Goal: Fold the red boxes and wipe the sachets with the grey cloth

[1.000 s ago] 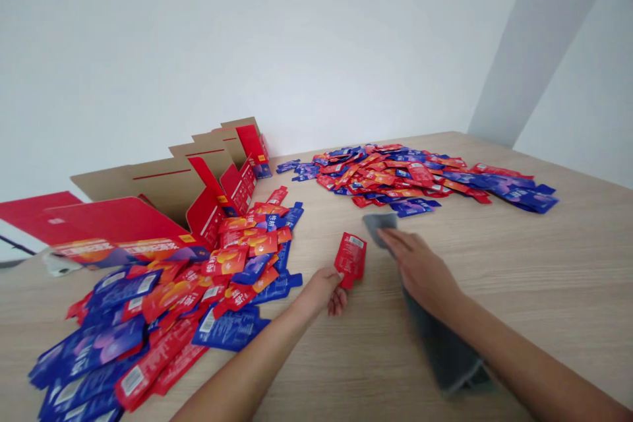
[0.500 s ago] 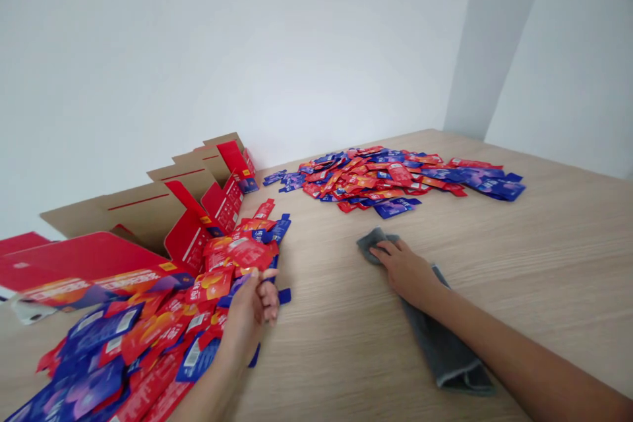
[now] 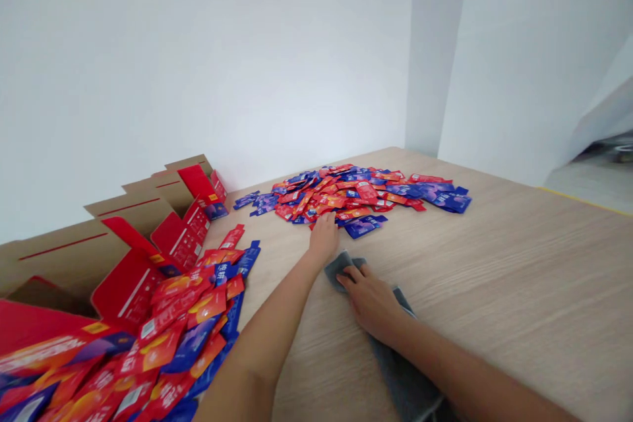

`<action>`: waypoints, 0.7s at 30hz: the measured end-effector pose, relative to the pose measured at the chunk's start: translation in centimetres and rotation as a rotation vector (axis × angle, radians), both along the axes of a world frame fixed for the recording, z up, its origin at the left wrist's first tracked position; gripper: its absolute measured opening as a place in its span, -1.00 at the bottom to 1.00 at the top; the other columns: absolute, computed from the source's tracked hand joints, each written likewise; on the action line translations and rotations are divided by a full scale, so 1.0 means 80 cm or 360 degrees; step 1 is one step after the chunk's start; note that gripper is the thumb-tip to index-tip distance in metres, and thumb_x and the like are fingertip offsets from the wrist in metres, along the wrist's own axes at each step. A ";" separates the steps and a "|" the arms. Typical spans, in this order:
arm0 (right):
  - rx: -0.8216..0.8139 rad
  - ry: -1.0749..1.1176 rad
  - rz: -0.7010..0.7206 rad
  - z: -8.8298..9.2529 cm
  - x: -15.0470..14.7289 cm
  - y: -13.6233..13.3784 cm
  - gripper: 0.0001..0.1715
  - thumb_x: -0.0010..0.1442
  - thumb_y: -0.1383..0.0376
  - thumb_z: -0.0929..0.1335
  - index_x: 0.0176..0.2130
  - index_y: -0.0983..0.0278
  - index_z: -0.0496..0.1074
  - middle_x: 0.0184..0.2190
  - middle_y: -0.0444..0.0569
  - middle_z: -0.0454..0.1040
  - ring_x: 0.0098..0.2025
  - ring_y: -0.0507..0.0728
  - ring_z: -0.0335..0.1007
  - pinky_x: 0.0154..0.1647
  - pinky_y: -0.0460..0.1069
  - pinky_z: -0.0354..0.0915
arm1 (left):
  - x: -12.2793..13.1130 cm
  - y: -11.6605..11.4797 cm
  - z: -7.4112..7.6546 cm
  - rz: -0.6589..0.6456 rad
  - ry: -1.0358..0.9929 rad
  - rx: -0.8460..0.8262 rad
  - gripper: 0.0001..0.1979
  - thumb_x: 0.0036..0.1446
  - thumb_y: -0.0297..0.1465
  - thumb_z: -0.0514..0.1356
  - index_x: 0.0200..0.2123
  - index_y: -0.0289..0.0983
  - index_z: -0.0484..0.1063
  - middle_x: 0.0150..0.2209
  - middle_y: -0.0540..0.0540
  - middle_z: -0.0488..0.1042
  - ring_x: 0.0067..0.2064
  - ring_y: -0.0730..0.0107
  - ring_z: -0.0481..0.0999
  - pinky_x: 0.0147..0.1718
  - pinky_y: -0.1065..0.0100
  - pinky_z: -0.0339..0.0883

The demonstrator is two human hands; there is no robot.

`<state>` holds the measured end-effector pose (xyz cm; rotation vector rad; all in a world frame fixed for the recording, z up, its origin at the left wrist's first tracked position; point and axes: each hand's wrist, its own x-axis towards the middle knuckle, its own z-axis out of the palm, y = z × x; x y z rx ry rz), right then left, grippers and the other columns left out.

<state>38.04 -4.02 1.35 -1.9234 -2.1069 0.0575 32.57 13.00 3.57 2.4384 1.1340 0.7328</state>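
My left hand (image 3: 325,237) reaches to the near edge of the far pile of red and blue sachets (image 3: 359,192). Its fingers are bent together over a red sachet at that edge, mostly hidden by the back of the hand. My right hand (image 3: 372,297) presses on a grey cloth (image 3: 332,270), fingers curled over its bunched front end. The rest of the cloth trails under my right forearm toward me. A blue sachet (image 3: 363,225) lies just to the right of my left hand.
At the left, a second heap of red and blue sachets (image 3: 208,306) lies against a row of open red cardboard boxes (image 3: 180,237) with raised brown flaps. The wooden tabletop (image 3: 494,264) stretches right. A white wall (image 3: 222,66) stands behind.
My left hand has left the near heap and moved forward and right to the far pile. The right hand stays on the cloth. The view has turned right.
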 end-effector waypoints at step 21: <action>0.0163 0.0968 0.0068 0.006 -0.003 -0.009 -0.55 0.00 0.52 0.17 -0.19 0.24 0.45 -0.20 -0.04 0.49 -0.11 0.10 0.37 -0.02 0.00 0.23 | -0.205 -0.090 -0.031 0.0359 -0.0481 -0.1258 -0.76 -0.06 -0.26 0.14 -0.61 -0.25 0.20 -0.76 0.13 0.23 -0.77 0.59 0.17 -0.78 0.52 0.07</action>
